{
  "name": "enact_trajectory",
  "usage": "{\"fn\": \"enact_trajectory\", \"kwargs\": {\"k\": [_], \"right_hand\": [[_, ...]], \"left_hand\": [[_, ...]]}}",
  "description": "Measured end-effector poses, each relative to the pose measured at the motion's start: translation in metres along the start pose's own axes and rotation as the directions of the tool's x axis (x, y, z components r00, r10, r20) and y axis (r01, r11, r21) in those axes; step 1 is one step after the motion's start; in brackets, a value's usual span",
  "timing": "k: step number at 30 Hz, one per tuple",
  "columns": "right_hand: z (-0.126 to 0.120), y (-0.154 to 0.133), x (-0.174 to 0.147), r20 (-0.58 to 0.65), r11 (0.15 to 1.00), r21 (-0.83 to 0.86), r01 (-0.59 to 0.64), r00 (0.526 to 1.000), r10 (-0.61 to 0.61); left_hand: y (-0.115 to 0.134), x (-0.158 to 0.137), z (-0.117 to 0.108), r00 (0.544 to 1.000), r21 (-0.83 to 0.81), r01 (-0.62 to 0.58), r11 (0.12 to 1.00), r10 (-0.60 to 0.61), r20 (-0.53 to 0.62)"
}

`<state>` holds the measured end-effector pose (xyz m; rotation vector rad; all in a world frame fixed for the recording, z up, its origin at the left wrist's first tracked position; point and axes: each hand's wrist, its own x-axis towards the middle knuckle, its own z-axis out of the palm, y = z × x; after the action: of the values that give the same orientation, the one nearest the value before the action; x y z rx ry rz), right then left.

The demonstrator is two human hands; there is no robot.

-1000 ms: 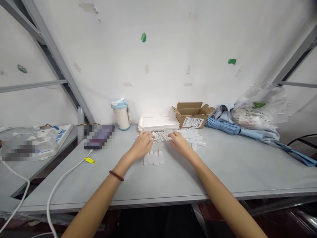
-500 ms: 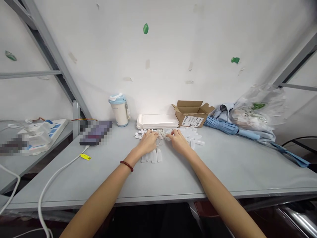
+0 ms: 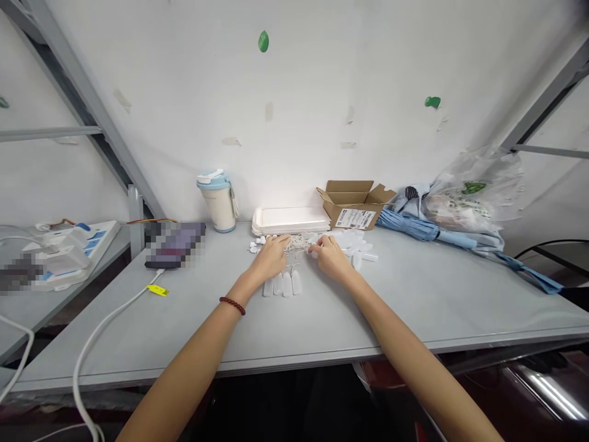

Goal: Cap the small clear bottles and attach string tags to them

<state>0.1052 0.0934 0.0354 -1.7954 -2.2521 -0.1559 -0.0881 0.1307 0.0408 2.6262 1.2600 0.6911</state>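
My left hand (image 3: 271, 258) rests at the left side of a tangle of thin white strings (image 3: 295, 244), its fingers stretched toward it. On the tangle's right, my right hand (image 3: 329, 256) has thumb and fingers pinched together, apparently on a white string. Several translucent flat, rounded plastic pieces (image 3: 287, 285) lie in a row just in front of the tangle, with short strings near their tops. Small white parts (image 3: 254, 247) lie beyond my left hand, which partly hides them. More translucent plastic pieces (image 3: 358, 260) are heaped beside my right hand.
Behind the tangle sits a white lidded case (image 3: 291, 219), with an open cardboard box (image 3: 354, 212) to its right. A cup (image 3: 218, 204) and a phone on a cable (image 3: 177, 245) are at the left. A folded blue umbrella (image 3: 407, 224) and plastic bag (image 3: 473, 196) lie right.
My left hand has shifted slightly left, with its fingers straighter, and more of the string tangle shows. My right hand stays pinched at the tangle's right side. The view has shifted a little.
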Motion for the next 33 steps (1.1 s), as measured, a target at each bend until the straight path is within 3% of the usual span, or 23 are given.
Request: {"fn": "enact_trajectory", "kwargs": {"k": [12,19,25,29,33], "right_hand": [[-0.005,0.001,0.0,0.097,0.991,-0.108,-0.083,0.991,0.094],[-0.013,-0.006,-0.003,0.174,0.987,-0.141,-0.083,0.979,0.108],[-0.013,-0.005,-0.002,0.17,0.99,-0.117,-0.083,0.98,0.102],[-0.014,-0.003,-0.003,0.137,0.996,-0.02,-0.087,0.987,0.089],[-0.018,-0.003,-0.003,0.043,0.957,0.281,-0.069,0.997,0.06]], "left_hand": [[0.005,0.001,0.0,1.0,-0.046,0.011,0.999,-0.011,0.014],[0.002,0.0,0.003,1.0,-0.02,-0.011,1.0,0.011,0.016],[0.004,0.0,0.001,1.0,-0.067,-0.012,0.998,0.011,-0.014],[0.006,0.0,0.0,1.0,-0.044,-0.019,0.999,0.02,0.014],[0.003,0.0,0.003,1.0,-0.009,-0.023,1.0,0.023,0.011]]}}
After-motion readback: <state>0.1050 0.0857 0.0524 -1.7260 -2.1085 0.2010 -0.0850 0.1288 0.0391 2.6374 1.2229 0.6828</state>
